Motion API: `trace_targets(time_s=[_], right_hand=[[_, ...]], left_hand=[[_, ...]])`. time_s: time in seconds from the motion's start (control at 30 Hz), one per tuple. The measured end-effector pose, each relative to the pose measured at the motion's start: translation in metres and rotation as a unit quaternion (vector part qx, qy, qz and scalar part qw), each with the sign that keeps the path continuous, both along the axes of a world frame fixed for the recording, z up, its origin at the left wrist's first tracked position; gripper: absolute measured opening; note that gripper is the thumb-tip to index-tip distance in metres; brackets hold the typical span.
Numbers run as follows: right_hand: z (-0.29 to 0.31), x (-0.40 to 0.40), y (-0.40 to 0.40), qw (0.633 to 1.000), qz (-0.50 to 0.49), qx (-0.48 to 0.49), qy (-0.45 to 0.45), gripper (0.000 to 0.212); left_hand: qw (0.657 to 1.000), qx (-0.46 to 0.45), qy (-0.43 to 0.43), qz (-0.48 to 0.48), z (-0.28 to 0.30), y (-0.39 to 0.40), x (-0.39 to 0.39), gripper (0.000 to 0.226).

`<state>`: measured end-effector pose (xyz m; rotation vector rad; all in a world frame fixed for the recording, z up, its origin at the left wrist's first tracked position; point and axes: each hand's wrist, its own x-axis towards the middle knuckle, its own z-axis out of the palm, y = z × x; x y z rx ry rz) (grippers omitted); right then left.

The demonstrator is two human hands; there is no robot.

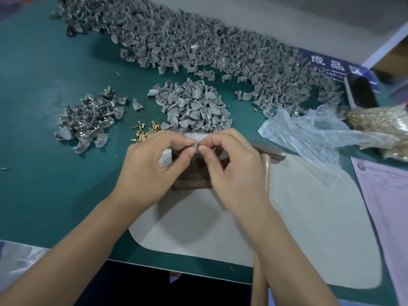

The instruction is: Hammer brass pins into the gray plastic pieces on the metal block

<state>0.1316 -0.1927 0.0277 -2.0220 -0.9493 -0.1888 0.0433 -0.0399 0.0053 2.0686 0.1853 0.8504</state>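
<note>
Both hands meet over the dark metal block (194, 175), which stands on a pale grey mat (220, 228). My left hand (152, 166) and my right hand (234, 166) pinch one small gray plastic piece (197, 146) between thumbs and forefingers, just above the block. Whether a brass pin is in it I cannot tell. Loose brass pins (144, 131) lie left of the hands. A hammer (268, 151) lies to the right, its head beside my right hand and its wooden handle running under my right forearm.
A small pile of gray pieces (192, 107) sits behind the block, a pinned pile (90, 120) at left, a long heap (198, 47) at the back. A clear plastic bag (309, 131), a bag of brass pins (384, 122), a phone (362, 91) and paper (388, 206) lie right.
</note>
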Motion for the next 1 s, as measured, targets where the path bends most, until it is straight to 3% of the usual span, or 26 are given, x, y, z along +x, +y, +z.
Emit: trace_targets(time_s=[0.2,0.4,0.8,0.9,1.0], right_hand=[[0.001,0.005,-0.004,0.999,0.030,0.016,0.028,0.008],[0.002,0.003,-0.001,0.999,0.005,0.020,0.048,0.006],[0.006,0.000,-0.015,0.997,-0.002,0.035,0.062,0.011],[0.012,-0.012,-0.044,0.992,-0.109,0.023,0.056,0.014],[0.015,-0.032,-0.085,0.955,-0.261,-0.119,0.081,0.024]], left_hand=[[1.000,0.003,0.002,-0.014,0.003,0.000,0.000,0.010],[0.999,-0.039,0.010,-0.002,0.005,-0.002,-0.001,0.013],[0.999,-0.033,0.023,-0.029,0.001,-0.007,0.004,0.020],[0.999,0.009,0.035,-0.020,0.002,-0.005,0.003,0.012],[0.998,0.014,0.065,0.000,0.003,-0.001,0.003,0.010]])
